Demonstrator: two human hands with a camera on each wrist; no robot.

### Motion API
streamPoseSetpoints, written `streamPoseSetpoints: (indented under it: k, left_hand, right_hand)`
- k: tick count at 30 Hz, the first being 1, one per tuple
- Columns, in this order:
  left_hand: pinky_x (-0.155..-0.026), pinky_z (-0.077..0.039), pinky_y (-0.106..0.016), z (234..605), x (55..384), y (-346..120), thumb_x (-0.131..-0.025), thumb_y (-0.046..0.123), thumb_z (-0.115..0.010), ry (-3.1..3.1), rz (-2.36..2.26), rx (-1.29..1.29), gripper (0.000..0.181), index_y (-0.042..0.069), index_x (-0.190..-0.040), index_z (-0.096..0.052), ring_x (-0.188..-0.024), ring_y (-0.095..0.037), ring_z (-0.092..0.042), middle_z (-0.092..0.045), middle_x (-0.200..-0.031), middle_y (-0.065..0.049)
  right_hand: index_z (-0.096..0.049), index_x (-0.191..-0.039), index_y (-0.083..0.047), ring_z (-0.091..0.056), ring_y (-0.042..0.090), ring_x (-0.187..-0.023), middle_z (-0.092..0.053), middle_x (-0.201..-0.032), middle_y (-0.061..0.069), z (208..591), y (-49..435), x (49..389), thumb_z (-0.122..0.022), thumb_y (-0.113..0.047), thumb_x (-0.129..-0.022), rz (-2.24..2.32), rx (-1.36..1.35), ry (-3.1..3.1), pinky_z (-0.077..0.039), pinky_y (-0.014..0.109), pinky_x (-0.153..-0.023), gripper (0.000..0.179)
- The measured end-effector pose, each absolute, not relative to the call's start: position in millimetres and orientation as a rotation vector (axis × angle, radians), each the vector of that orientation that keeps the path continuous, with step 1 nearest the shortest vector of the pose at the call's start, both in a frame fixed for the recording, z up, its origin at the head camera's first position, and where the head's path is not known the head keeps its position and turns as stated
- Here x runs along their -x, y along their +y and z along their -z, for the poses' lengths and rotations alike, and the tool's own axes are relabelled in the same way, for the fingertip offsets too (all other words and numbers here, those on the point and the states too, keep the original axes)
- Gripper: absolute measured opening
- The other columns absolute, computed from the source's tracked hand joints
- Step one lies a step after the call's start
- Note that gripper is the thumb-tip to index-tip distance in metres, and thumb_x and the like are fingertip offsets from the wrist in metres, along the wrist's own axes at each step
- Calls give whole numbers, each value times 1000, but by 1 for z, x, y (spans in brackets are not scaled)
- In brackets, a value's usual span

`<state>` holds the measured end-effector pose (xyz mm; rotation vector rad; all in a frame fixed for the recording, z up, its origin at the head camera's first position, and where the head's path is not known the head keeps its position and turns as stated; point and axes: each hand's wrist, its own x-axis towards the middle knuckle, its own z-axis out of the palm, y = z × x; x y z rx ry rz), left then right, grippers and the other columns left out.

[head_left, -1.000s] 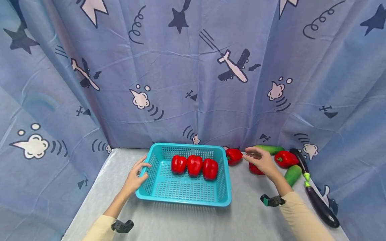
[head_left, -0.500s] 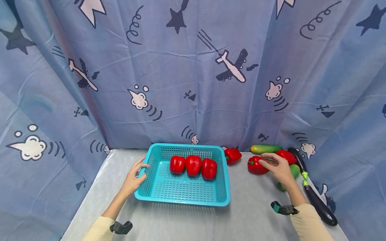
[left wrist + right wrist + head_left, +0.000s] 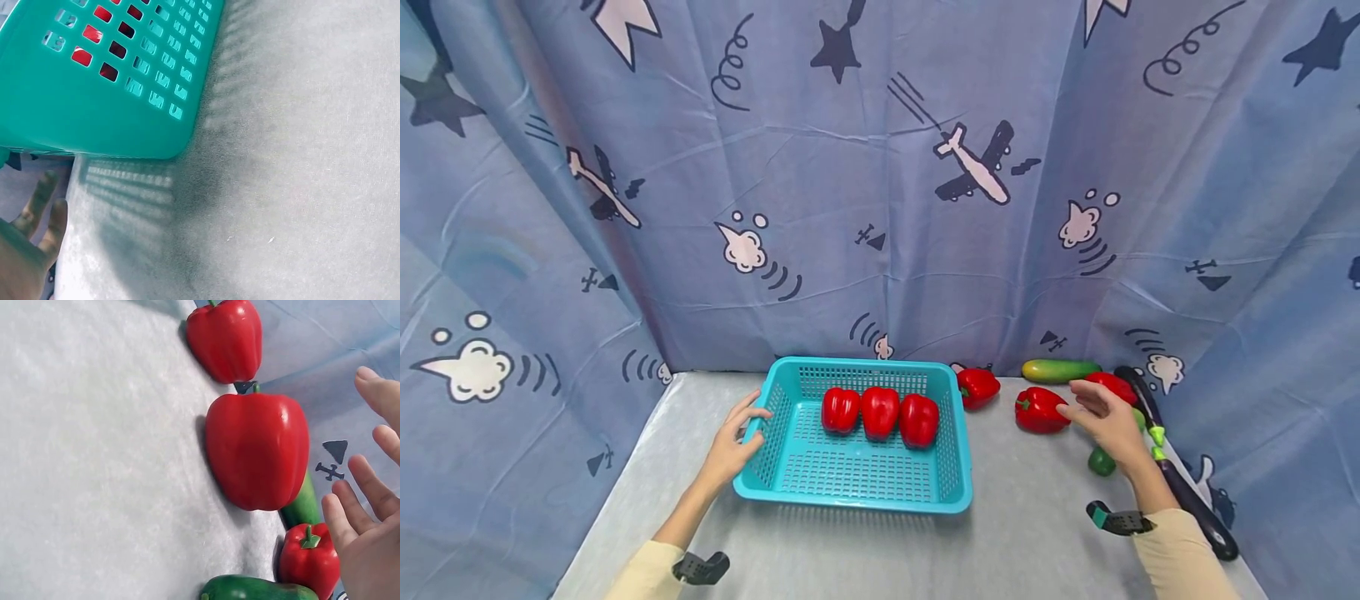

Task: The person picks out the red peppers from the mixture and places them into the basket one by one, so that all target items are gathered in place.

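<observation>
Against the left rim of a turquoise plastic basket (image 3: 850,502) is my left hand (image 3: 736,437), its fingers relaxed and spread. In the left wrist view two of its fingers (image 3: 55,228) show below the basket's wall (image 3: 100,122), apart from it. Three red bell peppers (image 3: 880,412) stand side by side inside the basket. My right hand (image 3: 1111,425) hovers with spread fingers just right of another bell pepper (image 3: 1041,410) on the table. In the right wrist view that bell pepper (image 3: 257,453) lies apart from the right hand (image 3: 369,531), which holds nothing.
Beside the basket's right rim lies a red bell pepper (image 3: 977,389). A cucumber (image 3: 1060,371) lies by the curtain (image 3: 880,208). Further right are a bell pepper (image 3: 1111,386), a dark green vegetable (image 3: 1101,461) partly behind my hand, and two eggplants (image 3: 1198,512) along the table's right edge.
My right hand has moved right, from over the loose bell pepper to beyond its right end, uncovering it. The left hand and the basket have stayed in place.
</observation>
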<state>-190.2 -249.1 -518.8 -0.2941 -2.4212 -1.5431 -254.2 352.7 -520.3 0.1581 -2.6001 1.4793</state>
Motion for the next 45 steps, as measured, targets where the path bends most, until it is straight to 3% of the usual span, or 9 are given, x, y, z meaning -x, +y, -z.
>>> streamPoseSetpoints:
  k: [3, 6, 11, 26, 31, 38, 45]
  left_hand:
    - [-93, -41, -64, 519, 190, -249, -86, -19, -57, -2423, 1544, 292, 30, -11, -114, -64, -138, -52, -34, -33, -155, -31]
    - [-92, -42, -63, 518, 191, -249, -86, -19, -56, -2421, 1545, 293, 30, -12, -114, -64, -139, -51, -34, -33, -155, -31]
    - [-91, -42, -63, 519, 191, -250, -86, -19, -56, -2418, 1540, 308, 30, -12, -114, -64, -138, -52, -34, -33, -155, -31]
    - [-93, -41, -63, 518, 190, -250, -86, -18, -56, -2427, 1550, 287, 30, -11, -115, -64, -139, -52, -32, -32, -155, -31]
    - [-93, -40, -65, 517, 190, -249, -86, -19, -56, -2419, 1566, 287, 31, -10, -114, -64, -139, -52, -32, -32, -155, -31]
    - [-91, -42, -56, 515, 189, -248, -87, -18, -56, -2438, 1526, 274, 30, -8, -113, -65, -139, -51, -34, -33, -155, -31]
    - [-90, -43, -56, 515, 188, -247, -86, -19, -56, -2432, 1518, 282, 30, -9, -113, -65, -138, -52, -35, -34, -154, -31]
  right_hand:
    - [-44, -148, 1, -40, 48, -135, -43, -148, 27, 523, 355, 258, -75, -30, -94, -1483, -165, -2636, -41, 32, -103, 69]
    - [-38, -152, 1, -34, 53, -137, -35, -153, 30, 527, 355, 262, -77, -26, -93, -1514, -187, -2645, -35, 54, -105, 76]
    - [-34, -154, 1, -25, 56, -141, -28, -156, 32, 533, 351, 268, -81, -24, -89, -1537, -188, -2652, -28, 68, -104, 84]
    - [-32, -156, 0, -23, 52, -142, -26, -157, 33, 549, 340, 280, -80, -23, -90, -1640, -76, -2653, -22, 64, -111, 85]
    - [-32, -156, -2, -26, 51, -141, -29, -156, 31, 555, 339, 281, -81, -23, -89, -1657, -44, -2685, -24, 66, -109, 86]
    - [-39, -152, 0, -37, 49, -134, -36, -152, 31, 560, 338, 279, -81, -17, -89, -1647, -30, -2656, -36, 60, -103, 78]
    - [-43, -148, 2, -39, 48, -134, -39, -149, 29, 566, 339, 279, -80, -20, -89, -1592, 16, -2617, -37, 58, -103, 73]
